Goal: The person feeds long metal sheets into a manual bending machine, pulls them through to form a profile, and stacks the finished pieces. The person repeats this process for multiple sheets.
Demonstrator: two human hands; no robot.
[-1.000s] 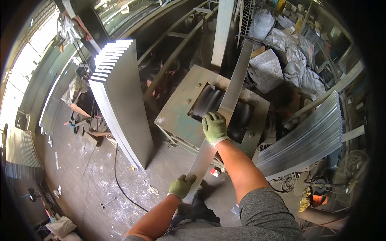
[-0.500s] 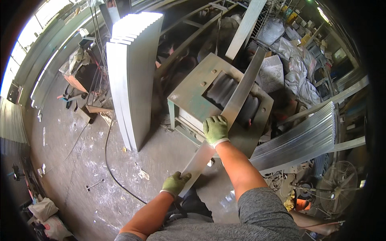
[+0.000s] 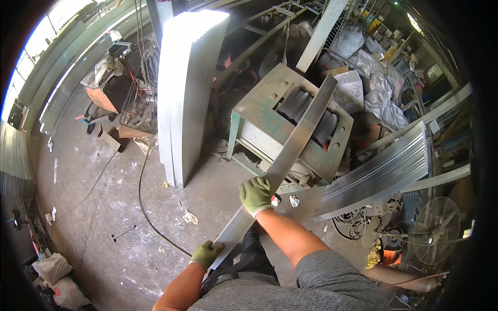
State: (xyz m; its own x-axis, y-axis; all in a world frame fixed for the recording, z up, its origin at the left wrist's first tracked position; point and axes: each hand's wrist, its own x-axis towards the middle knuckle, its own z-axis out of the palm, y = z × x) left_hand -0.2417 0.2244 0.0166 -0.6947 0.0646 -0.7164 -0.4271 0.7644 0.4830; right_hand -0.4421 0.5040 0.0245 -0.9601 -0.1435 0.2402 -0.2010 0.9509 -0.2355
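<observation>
A long flat metal bar (image 3: 295,147) slants from near my body up across a green-and-grey machine (image 3: 264,107). My left hand (image 3: 207,253), in a green glove, is closed around the bar's near end. Farther along, my right hand (image 3: 256,195), gloved the same way, grips the bar over its top face and edge, short of the machine's near edge. Under the bar's far part, dark ribbed rollers (image 3: 296,105) show in the machine's top opening. The underside of the bar and my fingertips beneath it are hidden.
A tall stack of pale metal strips (image 3: 188,98) stands left of the machine. To the right lies another bundle of shiny strips (image 3: 381,173), with a round fan (image 3: 436,230) nearby. A black cable (image 3: 145,210) curves over the floor at left. Cardboard and plastic sacks (image 3: 384,93) pile up behind.
The bar has come back toward my body and to the left, with both hands moving along with it. My right hand has left the machine's edge. The view has shifted slightly.
</observation>
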